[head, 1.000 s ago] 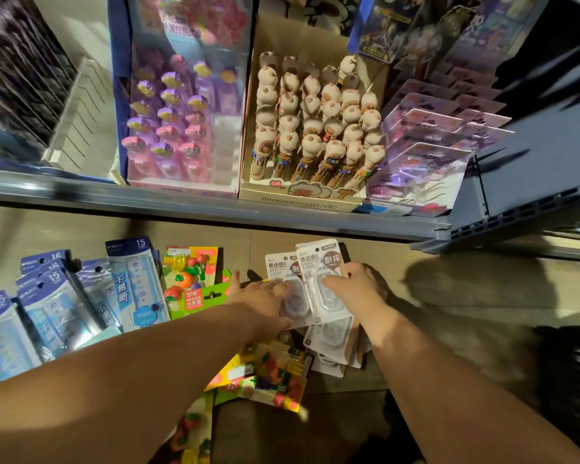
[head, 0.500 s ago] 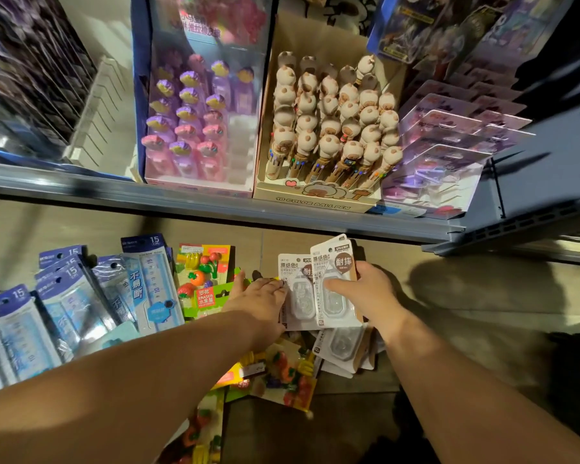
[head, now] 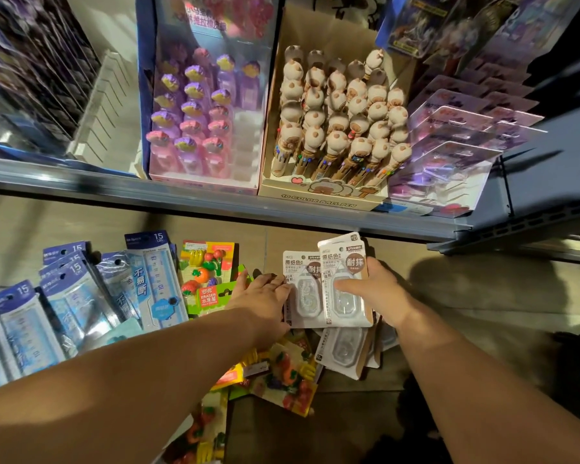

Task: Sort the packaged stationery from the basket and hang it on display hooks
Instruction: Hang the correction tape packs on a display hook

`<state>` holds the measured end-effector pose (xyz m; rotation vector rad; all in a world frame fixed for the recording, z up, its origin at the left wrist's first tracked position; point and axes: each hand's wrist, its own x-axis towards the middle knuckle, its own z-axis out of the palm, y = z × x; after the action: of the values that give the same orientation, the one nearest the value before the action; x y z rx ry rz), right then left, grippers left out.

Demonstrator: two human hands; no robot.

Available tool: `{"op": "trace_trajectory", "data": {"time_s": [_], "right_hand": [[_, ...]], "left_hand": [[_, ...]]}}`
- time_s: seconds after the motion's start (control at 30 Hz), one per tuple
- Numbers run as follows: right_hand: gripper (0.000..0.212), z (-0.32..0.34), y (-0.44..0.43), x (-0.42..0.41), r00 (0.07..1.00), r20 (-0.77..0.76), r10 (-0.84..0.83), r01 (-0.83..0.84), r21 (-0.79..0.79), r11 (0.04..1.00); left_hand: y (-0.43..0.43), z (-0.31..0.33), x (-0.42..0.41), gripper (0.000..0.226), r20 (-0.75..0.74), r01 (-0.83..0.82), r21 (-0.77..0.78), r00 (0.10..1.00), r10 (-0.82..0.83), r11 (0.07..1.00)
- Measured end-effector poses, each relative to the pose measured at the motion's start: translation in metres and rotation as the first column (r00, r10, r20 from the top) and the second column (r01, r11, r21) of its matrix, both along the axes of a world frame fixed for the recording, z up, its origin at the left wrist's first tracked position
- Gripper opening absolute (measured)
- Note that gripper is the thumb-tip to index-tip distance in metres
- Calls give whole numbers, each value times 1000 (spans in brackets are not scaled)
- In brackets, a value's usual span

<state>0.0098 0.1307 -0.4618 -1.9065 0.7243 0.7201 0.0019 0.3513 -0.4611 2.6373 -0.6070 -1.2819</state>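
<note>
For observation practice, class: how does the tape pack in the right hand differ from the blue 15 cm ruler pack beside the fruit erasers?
The tape pack is white and brown, the ruler pack blue. The tape pack is short and broad, the ruler pack long and narrow. The right hand grips the tape pack; the ruler pack lies untouched. Both are carded packs with printed headers.

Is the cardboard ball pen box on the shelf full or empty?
Nearly full: rows of animal-headed pens crowd the ball pen box.
</note>
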Motion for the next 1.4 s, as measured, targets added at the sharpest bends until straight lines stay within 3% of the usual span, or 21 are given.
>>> {"op": "trace_trajectory", "data": {"time_s": [0.17,0.27,0.33,0.43,0.5,0.63,0.83,0.9,1.03,1.13,1.2,1.27,1.33,1.4], "right_hand": [[72,11,-18,-8,996,3,-85,83,174,981],[45,26,-17,-10,995,31,-97,85,259,962],[40,31,-16,-11,988,14,-155,142,332,932],[68,33,-6,-14,968,-14,-251,229,459,858],[71,35,2,-16,961,3,-276,233,523,820],[56,41,23,-23,953,40,-299,209,627,751],[58,38,66,-30,893,39,-447,343,584,736],[64,38,71,-29,859,33,-511,404,568,717],[71,47,78,-30,876,26,-482,399,524,752],[36,50,94,-36,910,-68,-409,374,560,739],[36,53,115,-41,932,-75,-354,329,581,745],[33,53,140,-46,958,-51,-281,263,545,796],[30,51,160,-54,985,-25,-170,164,432,887],[37,45,173,-60,998,-36,-57,65,318,946]], "left_hand": [[1,-2,2,74,-10,3,-17,1000,-4,1000],[3,-2,1,74,-9,-19,-62,1000,18,998],[5,-1,1,72,-8,-34,-102,999,34,994],[6,3,-3,66,18,-47,-169,999,50,985],[5,6,-5,61,7,-87,-252,996,91,964],[6,15,-13,53,-333,-411,-508,904,267,757],[28,22,-21,34,-672,-746,-452,646,362,490],[45,21,-25,25,-737,-823,-415,554,388,388],[72,25,-33,19,-776,-956,-288,263,574,50],[82,35,-35,15,-730,-951,-309,220,646,-25],[86,39,-36,20,-741,-950,-310,210,638,-47],[88,38,-39,46,-775,-951,-302,202,599,-70],[88,35,-42,76,-804,-955,-284,187,564,-87],[89,28,-44,87,-839,-955,-266,161,520,-133]]}}
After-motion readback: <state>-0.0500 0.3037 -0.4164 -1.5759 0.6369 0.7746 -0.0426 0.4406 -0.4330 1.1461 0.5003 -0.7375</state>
